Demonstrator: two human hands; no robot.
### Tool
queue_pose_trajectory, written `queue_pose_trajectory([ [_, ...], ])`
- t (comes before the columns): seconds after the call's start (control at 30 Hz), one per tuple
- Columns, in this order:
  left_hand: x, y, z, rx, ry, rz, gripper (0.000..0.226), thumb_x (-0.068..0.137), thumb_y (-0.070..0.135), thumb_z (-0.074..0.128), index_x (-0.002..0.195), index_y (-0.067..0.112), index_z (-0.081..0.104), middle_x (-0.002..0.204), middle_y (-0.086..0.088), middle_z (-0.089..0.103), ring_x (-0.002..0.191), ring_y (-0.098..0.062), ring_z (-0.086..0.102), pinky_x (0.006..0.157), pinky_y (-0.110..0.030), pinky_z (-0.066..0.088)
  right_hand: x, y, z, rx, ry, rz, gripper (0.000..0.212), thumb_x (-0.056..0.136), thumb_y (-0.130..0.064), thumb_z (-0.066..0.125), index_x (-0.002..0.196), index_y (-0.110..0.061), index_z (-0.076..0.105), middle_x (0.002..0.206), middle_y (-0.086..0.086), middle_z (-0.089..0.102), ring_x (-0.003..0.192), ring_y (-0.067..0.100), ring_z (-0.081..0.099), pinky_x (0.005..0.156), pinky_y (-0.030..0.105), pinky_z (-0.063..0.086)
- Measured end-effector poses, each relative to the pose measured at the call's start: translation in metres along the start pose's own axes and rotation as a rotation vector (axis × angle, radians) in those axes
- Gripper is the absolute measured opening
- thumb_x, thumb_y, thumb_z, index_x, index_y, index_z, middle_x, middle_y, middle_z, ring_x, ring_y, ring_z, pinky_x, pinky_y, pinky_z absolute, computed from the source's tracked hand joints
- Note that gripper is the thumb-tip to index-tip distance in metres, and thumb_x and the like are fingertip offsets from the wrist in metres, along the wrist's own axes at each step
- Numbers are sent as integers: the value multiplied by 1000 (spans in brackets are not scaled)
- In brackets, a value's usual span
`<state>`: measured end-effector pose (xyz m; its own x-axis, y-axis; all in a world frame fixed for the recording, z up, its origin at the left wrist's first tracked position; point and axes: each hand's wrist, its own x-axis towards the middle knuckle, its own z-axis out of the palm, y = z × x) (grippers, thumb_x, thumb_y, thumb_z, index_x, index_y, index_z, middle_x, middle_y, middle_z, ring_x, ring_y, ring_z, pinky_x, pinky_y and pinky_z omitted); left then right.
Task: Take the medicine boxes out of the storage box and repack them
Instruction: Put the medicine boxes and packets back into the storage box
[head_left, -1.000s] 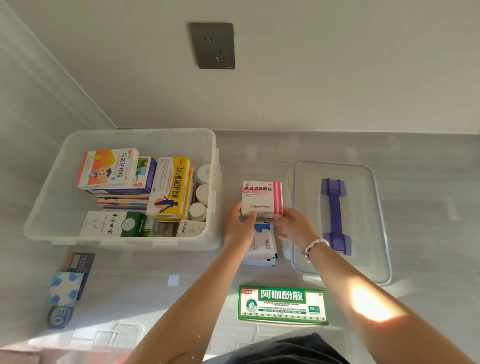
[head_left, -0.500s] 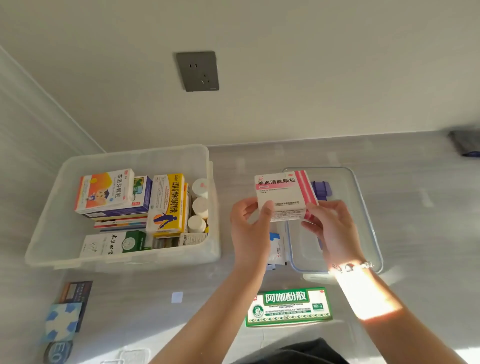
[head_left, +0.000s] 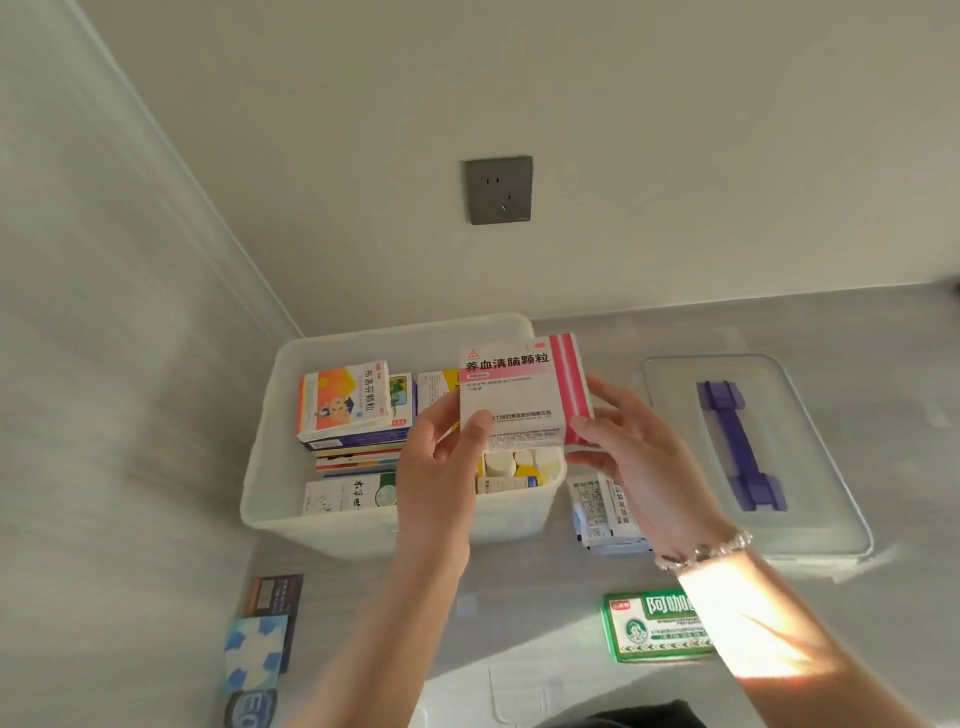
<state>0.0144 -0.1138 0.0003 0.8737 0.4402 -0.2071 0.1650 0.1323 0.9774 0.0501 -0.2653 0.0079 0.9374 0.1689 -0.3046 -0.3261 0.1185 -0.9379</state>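
I hold a white and pink medicine box (head_left: 519, 389) up in the air over the right part of the clear storage box (head_left: 270, 467). My left hand (head_left: 441, 467) pinches its lower left corner and my right hand (head_left: 628, 452) grips its right end. The storage box holds several medicine boxes, among them an orange and white one (head_left: 343, 400) and a white and green one (head_left: 348, 493), plus white bottle caps (head_left: 514, 462). White sachets (head_left: 602, 512) lie on the floor to the right of the storage box.
The clear lid with a purple handle (head_left: 737, 441) lies at the right. A green box (head_left: 654, 626) lies on the floor near me. Dark and blue packets (head_left: 260, 644) lie at the lower left. A wall socket (head_left: 498, 189) is above.
Both hands lifted the pink and white box off the floor and carried it up and left, over the storage box. The camera tilted upward.
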Motion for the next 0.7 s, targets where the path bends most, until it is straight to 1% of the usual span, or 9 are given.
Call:
queue_pose_trajectory([
  [0.13,29,-2,-43,84,18,-48,33,85,26,64,117,22,59,108,5,69,100,-9,63,75,-18,50,20,11,42,-179,6,34,46,87,-17,58,131,-21,47,96,3,72,89,18,70,85,37,56],
  [0.23,60,-7,-63,223,-15,-75,39,84,27,65,121,16,58,108,2,68,99,-14,64,83,-29,54,40,16,65,-355,38,58,46,88,-24,56,133,-22,44,92,-3,72,87,18,69,85,39,56],
  [0.3,79,-10,-69,390,-63,-50,40,85,30,64,122,16,59,108,2,68,96,-15,64,86,-34,55,54,21,77,-514,56,55,47,89,-26,54,134,-21,41,90,-5,68,81,18,68,77,37,57],
  [0.37,95,-12,-71,571,-142,-6,36,86,30,62,120,18,61,111,-1,69,92,-14,63,89,-40,55,70,27,85,-639,85,70,47,90,-26,52,135,-20,39,88,-4,63,67,11,61,64,27,53],
  [0.43,104,-14,-71,694,-209,16,35,87,27,60,121,18,62,113,-3,69,88,-13,61,87,-37,55,84,34,90,-744,108,102,48,91,-26,50,136,-17,38,92,0,63,58,6,54,52,20,43],
  [0.53,115,-17,-70,797,-246,62,37,88,21,61,124,16,59,96,-2,69,76,-10,61,68,-21,51,98,44,93,-811,137,137,48,91,-23,50,136,-14,37,111,10,65,56,7,50,46,18,36],
  [0.6,119,-17,-70,840,-220,99,39,88,19,60,126,14,57,88,0,64,74,-11,58,70,-24,50,105,49,96,-812,142,153,50,90,-21,53,136,-11,38,116,12,64,64,12,55,52,20,44],
  [0.67,122,-20,-71,872,-184,128,38,89,20,58,126,12,57,98,-4,67,85,-14,59,80,-28,50,111,53,97,-828,132,172,52,88,-24,56,135,-10,38,115,13,64,79,20,61,69,30,54],
  [0.7,122,-22,-72,887,-161,145,36,89,21,57,125,13,58,106,-5,67,89,-15,59,81,-28,50,114,54,98,-830,131,181,52,88,-24,57,134,-9,39,115,12,63,83,22,62,76,33,55],
])
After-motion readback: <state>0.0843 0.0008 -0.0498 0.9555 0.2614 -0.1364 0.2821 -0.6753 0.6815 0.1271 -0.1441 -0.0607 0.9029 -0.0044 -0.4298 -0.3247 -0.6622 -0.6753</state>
